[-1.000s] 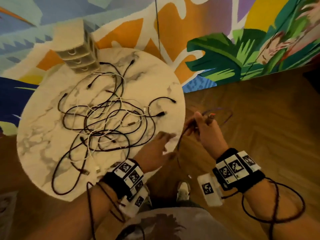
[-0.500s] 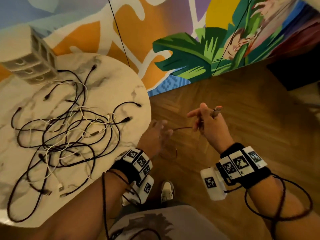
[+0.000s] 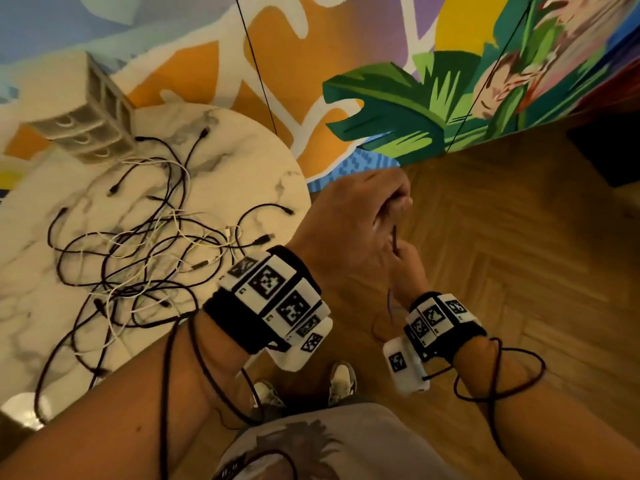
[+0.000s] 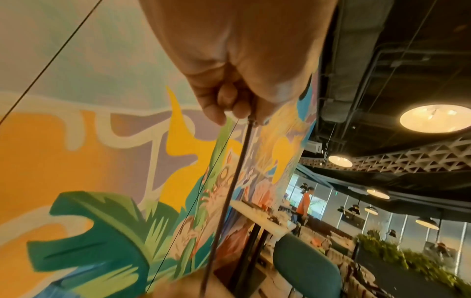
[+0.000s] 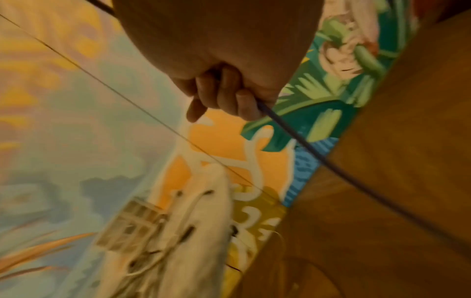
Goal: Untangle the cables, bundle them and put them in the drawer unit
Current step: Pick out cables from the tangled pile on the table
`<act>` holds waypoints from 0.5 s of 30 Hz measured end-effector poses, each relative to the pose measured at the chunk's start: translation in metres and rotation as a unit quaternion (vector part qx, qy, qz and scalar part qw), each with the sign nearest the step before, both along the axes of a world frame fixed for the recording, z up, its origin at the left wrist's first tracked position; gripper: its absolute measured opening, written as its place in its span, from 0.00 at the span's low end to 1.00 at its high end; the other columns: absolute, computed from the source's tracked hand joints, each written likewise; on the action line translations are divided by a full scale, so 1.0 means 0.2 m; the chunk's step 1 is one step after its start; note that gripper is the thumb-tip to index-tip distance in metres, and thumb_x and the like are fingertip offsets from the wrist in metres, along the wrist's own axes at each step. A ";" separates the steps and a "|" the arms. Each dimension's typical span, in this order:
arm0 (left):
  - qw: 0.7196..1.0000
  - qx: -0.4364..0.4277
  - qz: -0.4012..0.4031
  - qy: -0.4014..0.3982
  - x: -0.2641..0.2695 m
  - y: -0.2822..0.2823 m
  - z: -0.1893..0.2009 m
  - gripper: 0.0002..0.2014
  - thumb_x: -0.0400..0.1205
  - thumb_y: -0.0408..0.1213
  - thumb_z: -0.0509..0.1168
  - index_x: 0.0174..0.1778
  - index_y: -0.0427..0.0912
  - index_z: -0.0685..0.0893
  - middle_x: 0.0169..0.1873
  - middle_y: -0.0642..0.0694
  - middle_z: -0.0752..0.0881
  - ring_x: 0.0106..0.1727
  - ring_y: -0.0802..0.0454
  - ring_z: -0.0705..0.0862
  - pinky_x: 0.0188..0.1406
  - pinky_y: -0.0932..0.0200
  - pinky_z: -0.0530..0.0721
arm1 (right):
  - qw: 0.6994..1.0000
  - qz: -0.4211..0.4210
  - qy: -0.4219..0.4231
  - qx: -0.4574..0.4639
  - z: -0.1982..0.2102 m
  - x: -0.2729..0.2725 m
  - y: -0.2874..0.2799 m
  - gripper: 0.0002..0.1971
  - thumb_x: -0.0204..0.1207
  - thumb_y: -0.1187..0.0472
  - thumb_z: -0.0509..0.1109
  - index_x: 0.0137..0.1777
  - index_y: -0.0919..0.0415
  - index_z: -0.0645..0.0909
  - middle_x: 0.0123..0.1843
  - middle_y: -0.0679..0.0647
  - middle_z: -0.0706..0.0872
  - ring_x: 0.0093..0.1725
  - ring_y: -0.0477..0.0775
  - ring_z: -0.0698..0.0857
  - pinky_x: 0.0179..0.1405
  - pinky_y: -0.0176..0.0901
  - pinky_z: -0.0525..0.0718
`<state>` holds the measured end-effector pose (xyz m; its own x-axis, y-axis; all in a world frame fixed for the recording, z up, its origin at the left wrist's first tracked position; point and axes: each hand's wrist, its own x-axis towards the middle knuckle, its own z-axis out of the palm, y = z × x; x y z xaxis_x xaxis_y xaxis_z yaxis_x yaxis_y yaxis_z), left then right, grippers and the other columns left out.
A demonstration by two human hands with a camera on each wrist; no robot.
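Cable (image 3: 394, 241), thin and dark, ran taut between the two hands, held clear of the table above the wooden floor (image 3: 519, 271). The left hand (image 3: 349, 230) was raised, its fingers (image 4: 219, 104) curled round the upper part of the cable so that the strand came out below the fist. The right hand (image 3: 407, 268) sat lower and just beside the left, its fingers (image 5: 226, 94) closed round the same cable, which left that fist and slanted away toward the floor; a further bit of it hung down past the right wrist. The rest of the cables (image 3: 145, 258), black ones and white ones, lay in a loose tangled heap on the round marble table (image 3: 263, 181) to the left of the hands, some loops trailing toward the table's near edge. The drawer unit (image 3: 83, 133), pale, with three drawers stacked, stood at the far rim of the table, just behind the heap, a few black cable ends reaching close to its base. A painted mural (image 3: 398, 98) of leaves and bright shapes covered the wall behind the table
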<state>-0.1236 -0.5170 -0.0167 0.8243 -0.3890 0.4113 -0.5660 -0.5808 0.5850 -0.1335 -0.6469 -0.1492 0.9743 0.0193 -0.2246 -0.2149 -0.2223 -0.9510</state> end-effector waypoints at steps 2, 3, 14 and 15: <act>0.999 -0.024 0.005 -0.031 0.01 0.00 0.08 0.07 0.82 0.33 0.63 0.42 0.34 0.82 0.35 0.46 0.86 0.35 0.54 0.82 0.34 0.60 0.80 | 0.996 -0.026 0.059 -0.057 -0.14 -0.01 -0.05 0.20 0.85 0.54 0.58 0.32 0.54 0.80 0.33 0.42 0.82 0.34 0.41 0.78 0.39 0.43 0.76; 0.999 -0.027 0.010 -0.042 0.00 0.00 0.12 0.08 0.82 0.33 0.62 0.42 0.33 0.82 0.35 0.46 0.86 0.35 0.53 0.82 0.33 0.59 0.79 | 0.991 0.010 0.094 -0.090 -0.22 -0.02 -0.07 0.20 0.85 0.52 0.57 0.33 0.55 0.80 0.40 0.47 0.85 0.41 0.46 0.81 0.45 0.47 0.78; 0.998 -0.015 0.024 -0.064 0.02 0.05 0.19 0.06 0.82 0.32 0.64 0.41 0.34 0.82 0.34 0.53 0.80 0.33 0.60 0.73 0.31 0.66 0.72 | 0.877 0.134 0.420 -0.188 -0.55 0.03 -0.38 0.15 0.87 0.59 0.52 0.48 0.64 0.79 0.36 0.58 0.86 0.34 0.54 0.85 0.34 0.41 0.80; 0.997 -0.020 0.032 -0.068 0.03 0.05 0.20 0.06 0.82 0.32 0.65 0.41 0.34 0.82 0.34 0.55 0.79 0.33 0.61 0.72 0.32 0.70 0.70 | 0.898 0.104 0.380 -0.194 -0.53 0.04 -0.38 0.16 0.86 0.60 0.52 0.47 0.65 0.81 0.34 0.58 0.87 0.34 0.54 0.85 0.36 0.42 0.81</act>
<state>-0.1186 -0.5065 0.0228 0.7827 -0.3182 0.5349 -0.6038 -0.5965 0.5287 -0.1256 -0.7230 -0.2561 0.5215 -0.0402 -0.8523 -0.6845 -0.6161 -0.3898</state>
